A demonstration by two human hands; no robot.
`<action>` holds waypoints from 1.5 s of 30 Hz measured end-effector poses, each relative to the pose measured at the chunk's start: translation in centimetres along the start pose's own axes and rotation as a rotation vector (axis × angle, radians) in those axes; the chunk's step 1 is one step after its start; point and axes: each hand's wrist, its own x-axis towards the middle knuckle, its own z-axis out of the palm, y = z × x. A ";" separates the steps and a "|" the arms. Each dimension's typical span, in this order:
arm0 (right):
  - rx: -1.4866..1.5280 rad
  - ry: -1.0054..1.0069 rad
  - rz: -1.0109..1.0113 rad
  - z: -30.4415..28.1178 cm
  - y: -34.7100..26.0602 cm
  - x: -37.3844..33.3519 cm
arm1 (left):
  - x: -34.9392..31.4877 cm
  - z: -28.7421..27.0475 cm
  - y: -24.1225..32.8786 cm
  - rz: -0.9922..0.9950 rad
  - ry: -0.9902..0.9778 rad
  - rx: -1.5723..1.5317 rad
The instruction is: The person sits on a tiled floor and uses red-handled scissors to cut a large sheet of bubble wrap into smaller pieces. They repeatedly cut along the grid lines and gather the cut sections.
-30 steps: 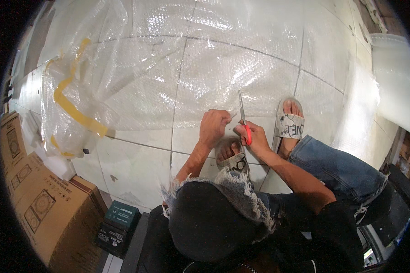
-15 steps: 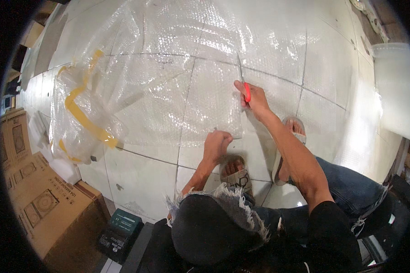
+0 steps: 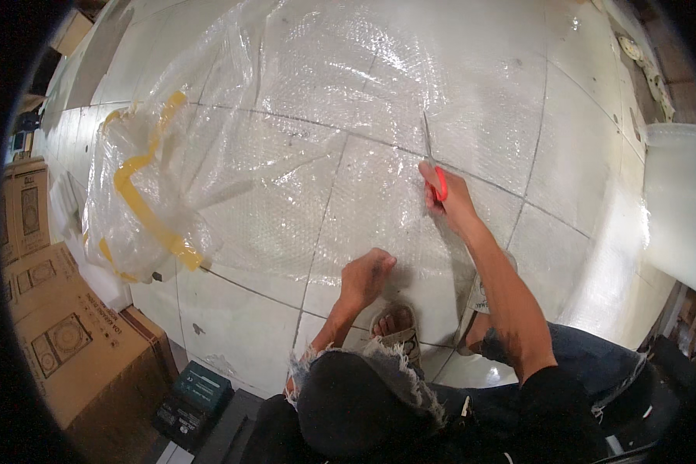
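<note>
A large sheet of clear bubble wrap (image 3: 286,182) lies spread over the tiled floor before me. My right hand (image 3: 454,203) is closed around red-handled scissors (image 3: 441,184), whose thin blades point away from me over the sheet's right part. How far the blades are parted I cannot make out. At the sheet's near edge, my left hand (image 3: 366,276) has its fingers curled in on the plastic, just beyond my left foot. The fingertips are partly hidden, but the hand looks closed on that edge.
Bunched clear plastic with yellow tape (image 3: 135,203) lies at the left. Brown cardboard boxes (image 3: 77,340) and a dark battery-like block (image 3: 193,400) stand at the near left. A large whitish roll (image 3: 677,209) is at the right. My sandalled feet (image 3: 397,321) are close by.
The whole view has shifted, so the floor and sheet appear lower. Against the tile lines, my right hand and the scissors have moved slightly away from me. My left hand stays near the edge.
</note>
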 end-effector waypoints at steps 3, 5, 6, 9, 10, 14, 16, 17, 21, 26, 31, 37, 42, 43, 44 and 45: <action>0.011 0.055 0.038 -0.3 0.6 -1.8 | 3.3 -0.5 2.1 -0.001 0.022 0.118; 0.020 0.071 0.039 -1.0 2.0 -1.9 | 7.9 -1.6 4.9 0.253 0.253 -0.013; 0.008 0.091 0.037 -1.5 2.0 -1.9 | 11.1 -2.2 7.0 0.291 0.305 0.106; 0.014 0.083 -0.018 -0.6 0.4 -1.2 | 19.4 -5.0 9.6 0.630 0.528 0.271; 0.034 0.079 -0.054 -0.1 -0.2 -0.1 | 21.4 -5.8 9.3 0.585 0.553 0.403; 0.065 0.097 -0.092 0.4 -3.4 4.7 | 26.1 -5.7 5.7 0.422 0.510 0.618; 0.061 0.099 -0.094 0.9 -5.2 6.6 | 26.7 -5.7 5.0 0.379 0.471 0.619; 0.057 0.105 -0.093 0.9 -6.2 7.4 | 26.6 -5.5 5.2 0.378 0.467 0.629; 0.031 0.081 -0.162 1.2 -10.4 12.1 | 26.3 -5.8 5.8 0.358 0.432 0.630; -0.054 0.090 -0.223 0.7 -15.6 20.2 | 26.1 -6.3 6.5 0.312 0.350 0.597; -0.053 0.061 -0.290 1.6 -21.6 27.4 | 25.7 -7.2 6.2 0.213 0.271 0.600; 0.019 0.047 -0.430 -0.1 -33.5 37.0 | 26.3 -6.8 7.4 0.226 0.254 0.527; -0.506 0.173 -1.023 -10.1 -37.4 34.0 | 27.3 -5.8 8.0 0.266 0.303 0.538; -0.509 0.173 -0.887 -7.4 -34.7 29.5 | 26.1 -7.0 6.4 0.212 0.323 0.580; -0.537 0.193 -0.755 -6.0 -31.9 22.4 | 25.2 -7.8 5.2 0.199 0.374 0.611; -0.945 0.446 -0.751 -10.1 -28.7 20.9 | 25.7 -7.6 5.3 0.244 0.405 0.602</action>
